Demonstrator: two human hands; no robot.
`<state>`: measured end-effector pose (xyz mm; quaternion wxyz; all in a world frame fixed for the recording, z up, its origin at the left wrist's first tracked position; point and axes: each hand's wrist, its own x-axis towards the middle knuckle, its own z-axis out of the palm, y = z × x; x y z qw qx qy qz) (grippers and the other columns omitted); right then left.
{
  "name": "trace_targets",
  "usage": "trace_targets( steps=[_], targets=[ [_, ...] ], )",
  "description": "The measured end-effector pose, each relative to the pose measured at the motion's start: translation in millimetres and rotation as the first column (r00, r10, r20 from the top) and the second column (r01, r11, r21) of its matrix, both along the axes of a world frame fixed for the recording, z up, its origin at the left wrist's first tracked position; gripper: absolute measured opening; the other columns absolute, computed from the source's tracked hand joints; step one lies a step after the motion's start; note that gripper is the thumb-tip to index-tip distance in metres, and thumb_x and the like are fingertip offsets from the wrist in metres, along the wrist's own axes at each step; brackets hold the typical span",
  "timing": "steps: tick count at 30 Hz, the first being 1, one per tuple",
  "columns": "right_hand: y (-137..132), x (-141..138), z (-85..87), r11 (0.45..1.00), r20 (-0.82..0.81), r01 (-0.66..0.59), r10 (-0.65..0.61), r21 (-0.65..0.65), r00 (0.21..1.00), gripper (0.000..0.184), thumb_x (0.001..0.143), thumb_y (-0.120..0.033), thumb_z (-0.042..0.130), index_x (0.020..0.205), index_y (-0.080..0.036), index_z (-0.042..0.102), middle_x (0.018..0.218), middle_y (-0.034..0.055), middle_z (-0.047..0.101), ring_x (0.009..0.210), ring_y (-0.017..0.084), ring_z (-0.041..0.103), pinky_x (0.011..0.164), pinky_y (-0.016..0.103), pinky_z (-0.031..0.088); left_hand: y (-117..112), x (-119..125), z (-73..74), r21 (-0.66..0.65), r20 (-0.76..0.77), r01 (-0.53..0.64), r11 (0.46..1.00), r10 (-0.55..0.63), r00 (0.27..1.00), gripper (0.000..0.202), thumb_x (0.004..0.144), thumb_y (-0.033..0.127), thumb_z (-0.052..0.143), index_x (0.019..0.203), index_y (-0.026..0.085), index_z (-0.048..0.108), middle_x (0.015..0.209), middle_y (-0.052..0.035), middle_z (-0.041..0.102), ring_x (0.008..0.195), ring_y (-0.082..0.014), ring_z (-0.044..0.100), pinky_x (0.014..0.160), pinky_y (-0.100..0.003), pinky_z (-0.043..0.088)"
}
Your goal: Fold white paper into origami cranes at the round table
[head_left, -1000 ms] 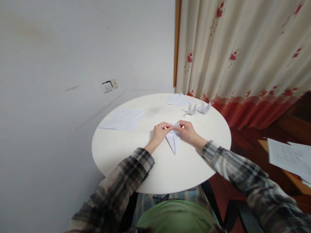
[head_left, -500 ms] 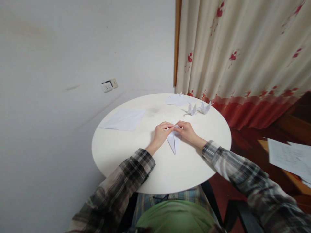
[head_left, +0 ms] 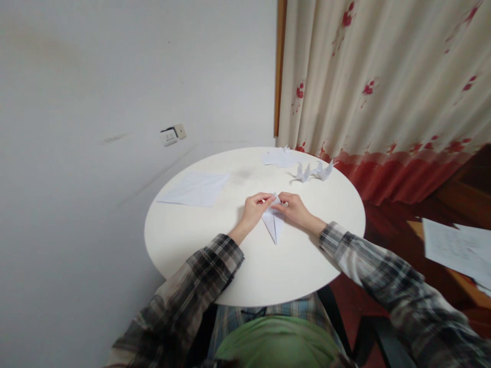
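A white folded piece of paper (head_left: 274, 225), its long point toward me, lies on the round white table (head_left: 184, 245). My left hand (head_left: 256, 208) pinches its upper left part between thumb and fingers. On the upper right part my right hand (head_left: 293, 207) does the same, fingers bent. The tip of the paper shows upright between the two hands; the edges under my fingers are hidden. Beyond my hands stand folded paper cranes, one crane (head_left: 303, 173) beside another crane (head_left: 324, 170).
At the table's left lies a flat sheet of white paper (head_left: 195, 189). More paper sheets (head_left: 278, 157) lie at the far edge, with a small folded piece on them. A wall with a socket (head_left: 169, 137) is at left, a flowered curtain (head_left: 368, 112) behind. Printed papers (head_left: 452, 245) rest lower right.
My fingertips have moved slightly apart at the paper's top, and its upper tip now shows between them. The cranes and the sheets have stayed where they were.
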<state>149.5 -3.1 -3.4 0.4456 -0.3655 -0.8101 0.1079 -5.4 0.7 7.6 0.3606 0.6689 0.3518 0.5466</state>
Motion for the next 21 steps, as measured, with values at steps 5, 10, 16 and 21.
trace_targets(
  steps=[5, 10, 16, 21],
  targets=[
    [-2.1, -0.1, 1.6, 1.000, -0.005, 0.003, -0.003, 0.003, 1.000, 0.032, 0.078, -0.043, 0.055, 0.062, -0.016, 0.055, 0.058, -0.0010, 0.048, 0.056, 0.010, 0.043, 0.055, 0.023, 0.032, -3.9, 1.2, 1.7, -0.183, 0.147, 0.129, 0.975, -0.103, 0.984, 0.023, 0.062, 0.033, 0.069, 0.076, 0.015, 0.070, 0.084, -0.0064, 0.069, 0.077, -0.0168, 0.060, 0.072, -0.029, 0.046],
    [-3.1, 0.3, 2.1, 1.000, -0.001, 0.005, -0.005, 0.004, 1.000, 0.028, 0.079, -0.042, 0.054, 0.069, -0.016, 0.059, 0.061, -0.0003, 0.050, 0.058, 0.011, 0.045, 0.057, 0.023, 0.034, -7.8, 0.8, 5.4, -0.262, 0.201, 0.234, 0.936, -0.184, 0.962, 0.026, 0.061, 0.034, 0.070, 0.078, 0.015, 0.071, 0.086, -0.0070, 0.069, 0.079, -0.0177, 0.060, 0.075, -0.031, 0.046],
    [-2.2, 0.5, 0.6, 1.000, -0.001, 0.020, -0.020, -0.005, 1.000, 0.026, 0.080, -0.039, 0.054, 0.069, -0.016, 0.061, 0.063, 0.0011, 0.054, 0.059, 0.011, 0.047, 0.058, 0.023, 0.035, -8.7, 1.5, 6.3, -0.278, 0.197, 0.226, 0.934, -0.175, 0.965, 0.025, 0.061, 0.034, 0.071, 0.076, 0.014, 0.070, 0.084, -0.0074, 0.069, 0.078, -0.0175, 0.061, 0.075, -0.030, 0.046],
    [-0.6, 1.0, -1.8, 1.000, 0.010, 0.016, -0.016, 0.008, 1.000, 0.021, 0.079, -0.035, 0.056, 0.072, -0.016, 0.061, 0.064, 0.0013, 0.055, 0.060, 0.012, 0.048, 0.058, 0.023, 0.035, -8.1, 1.5, 7.1, -0.255, 0.194, 0.214, 0.943, -0.167, 0.967, 0.022, 0.059, 0.032, 0.072, 0.073, 0.014, 0.070, 0.081, -0.0061, 0.069, 0.076, -0.0162, 0.060, 0.074, -0.029, 0.045]
  ],
)
